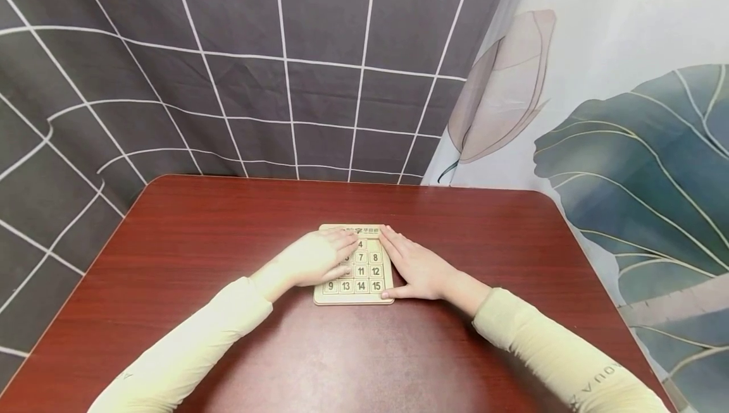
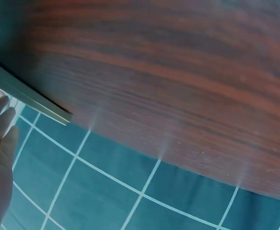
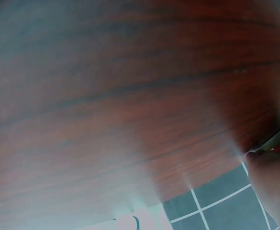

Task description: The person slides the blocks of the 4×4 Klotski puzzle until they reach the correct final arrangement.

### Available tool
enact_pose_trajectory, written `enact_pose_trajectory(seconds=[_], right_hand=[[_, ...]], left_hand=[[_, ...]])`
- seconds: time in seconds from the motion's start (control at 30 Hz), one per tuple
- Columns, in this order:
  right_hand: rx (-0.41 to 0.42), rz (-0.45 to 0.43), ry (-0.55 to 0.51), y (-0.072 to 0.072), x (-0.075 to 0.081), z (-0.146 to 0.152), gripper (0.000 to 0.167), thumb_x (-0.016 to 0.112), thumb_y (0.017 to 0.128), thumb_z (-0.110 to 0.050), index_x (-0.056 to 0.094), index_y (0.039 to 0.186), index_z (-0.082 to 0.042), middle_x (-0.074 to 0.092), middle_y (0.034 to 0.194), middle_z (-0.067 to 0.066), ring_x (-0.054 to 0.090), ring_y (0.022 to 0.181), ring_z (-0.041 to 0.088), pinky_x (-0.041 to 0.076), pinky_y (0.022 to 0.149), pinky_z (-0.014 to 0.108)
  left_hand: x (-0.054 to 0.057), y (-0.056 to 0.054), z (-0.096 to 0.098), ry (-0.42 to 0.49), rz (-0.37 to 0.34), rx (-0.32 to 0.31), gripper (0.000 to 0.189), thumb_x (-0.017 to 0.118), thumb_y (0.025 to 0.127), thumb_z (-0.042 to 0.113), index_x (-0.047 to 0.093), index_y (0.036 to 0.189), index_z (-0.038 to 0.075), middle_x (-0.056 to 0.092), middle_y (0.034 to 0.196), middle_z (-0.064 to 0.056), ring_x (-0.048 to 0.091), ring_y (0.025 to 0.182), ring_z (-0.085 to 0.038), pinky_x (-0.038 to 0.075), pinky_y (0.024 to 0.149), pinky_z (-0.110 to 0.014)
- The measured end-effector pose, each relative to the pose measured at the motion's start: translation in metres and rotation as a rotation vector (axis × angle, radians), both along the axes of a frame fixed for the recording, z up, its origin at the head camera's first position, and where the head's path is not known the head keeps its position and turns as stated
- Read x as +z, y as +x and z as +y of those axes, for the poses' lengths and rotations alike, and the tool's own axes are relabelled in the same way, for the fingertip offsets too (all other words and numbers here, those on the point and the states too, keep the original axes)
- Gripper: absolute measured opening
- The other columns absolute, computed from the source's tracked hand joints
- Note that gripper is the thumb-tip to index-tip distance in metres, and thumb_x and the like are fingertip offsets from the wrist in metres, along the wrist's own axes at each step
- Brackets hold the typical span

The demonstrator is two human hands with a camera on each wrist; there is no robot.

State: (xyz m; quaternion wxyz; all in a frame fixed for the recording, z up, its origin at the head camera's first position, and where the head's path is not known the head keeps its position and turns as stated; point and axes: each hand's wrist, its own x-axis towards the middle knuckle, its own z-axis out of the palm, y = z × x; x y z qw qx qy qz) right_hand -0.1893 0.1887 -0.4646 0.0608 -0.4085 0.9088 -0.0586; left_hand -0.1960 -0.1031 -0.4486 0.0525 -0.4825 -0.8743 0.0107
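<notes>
A pale number sliding puzzle (image 1: 354, 300) lies flat on the table. Tiles such as 7, 8, 11, 12, 13, 14 and 15 can be read, and the slot right of the 4 shows no tile. Across its left part rests my left hand (image 1: 319, 257), fingers straight, hiding several tiles. My right hand (image 1: 421, 271) lies along the puzzle's right edge, with straight fingers near the top corner and the thumb at the bottom corner. In the left wrist view, the puzzle's side (image 2: 32, 98) appears beside fingers (image 2: 1, 127). The right wrist view catches only part of the right hand (image 3: 274, 184).
The dark red wooden table (image 1: 188, 242) has rounded far corners. Behind it hangs a dark grey curtain (image 1: 324, 90) with white grid lines. A white curtain with leaf prints (image 1: 638, 147) hangs at the right.
</notes>
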Motion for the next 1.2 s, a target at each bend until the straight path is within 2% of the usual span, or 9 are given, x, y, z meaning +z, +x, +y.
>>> enact_pose_trajectory(seconds=[0.27, 0.57, 0.73, 0.87, 0.97, 1.2], right_hand=[[-0.001, -0.001, 0.005, 0.0, 0.0, 0.0, 0.116, 0.068, 0.092, -0.068, 0.02, 0.166, 0.008, 0.013, 0.177, 0.025, 0.021, 0.164, 0.039, 0.035, 0.13, 0.052], [0.001, -0.008, 0.0, 0.0, 0.001, 0.0, 0.115, 0.068, 0.093, -0.066, 0.02, 0.166, 0.008, 0.013, 0.177, 0.025, 0.02, 0.165, 0.039, 0.035, 0.131, 0.052], [0.007, 0.0, -0.006, 0.0, 0.002, 0.0, 0.115, 0.068, 0.092, -0.067, 0.02, 0.165, 0.009, 0.014, 0.177, 0.026, 0.021, 0.164, 0.04, 0.035, 0.13, 0.052], [0.012, 0.008, 0.003, 0.001, 0.001, 0.001, 0.116, 0.068, 0.092, -0.067, 0.02, 0.165, 0.009, 0.013, 0.177, 0.026, 0.021, 0.164, 0.04, 0.034, 0.131, 0.052], [0.009, 0.002, 0.01, 0.0, 0.0, 0.001, 0.116, 0.067, 0.093, -0.067, 0.018, 0.166, 0.008, 0.011, 0.177, 0.025, 0.019, 0.165, 0.039, 0.033, 0.132, 0.052], [0.013, -0.003, -0.004, 0.0, 0.001, 0.0, 0.115, 0.068, 0.093, -0.065, 0.018, 0.166, 0.009, 0.012, 0.177, 0.025, 0.02, 0.165, 0.04, 0.033, 0.131, 0.052]], left_hand=[[0.006, 0.003, 0.007, -0.01, -0.031, 0.003, 0.057, 0.056, 0.107, 0.04, 0.059, 0.149, 0.002, 0.059, 0.156, -0.015, 0.056, 0.147, -0.03, 0.043, 0.126, -0.043], [0.0, 0.001, 0.022, -0.055, -0.022, -0.006, 0.062, 0.053, 0.109, 0.045, 0.054, 0.154, 0.003, 0.055, 0.16, -0.014, 0.052, 0.151, -0.027, 0.039, 0.129, -0.041], [-0.003, 0.0, 0.011, -0.046, -0.012, -0.005, 0.063, 0.052, 0.109, 0.046, 0.052, 0.156, 0.005, 0.053, 0.162, -0.012, 0.05, 0.152, -0.026, 0.039, 0.129, -0.041], [-0.001, 0.003, -0.006, 0.003, 0.028, -0.013, 0.059, 0.059, 0.106, 0.042, 0.058, 0.15, 0.002, 0.06, 0.155, -0.015, 0.057, 0.146, -0.029, 0.044, 0.125, -0.045], [0.001, 0.005, -0.016, 0.032, 0.032, -0.001, 0.057, 0.062, 0.104, 0.04, 0.062, 0.146, 0.001, 0.063, 0.151, -0.016, 0.06, 0.143, -0.031, 0.046, 0.124, -0.046], [0.002, 0.011, -0.025, 0.011, 0.015, 0.03, 0.056, 0.061, 0.105, 0.04, 0.062, 0.146, 0.001, 0.062, 0.152, -0.016, 0.058, 0.145, -0.03, 0.047, 0.123, -0.045]])
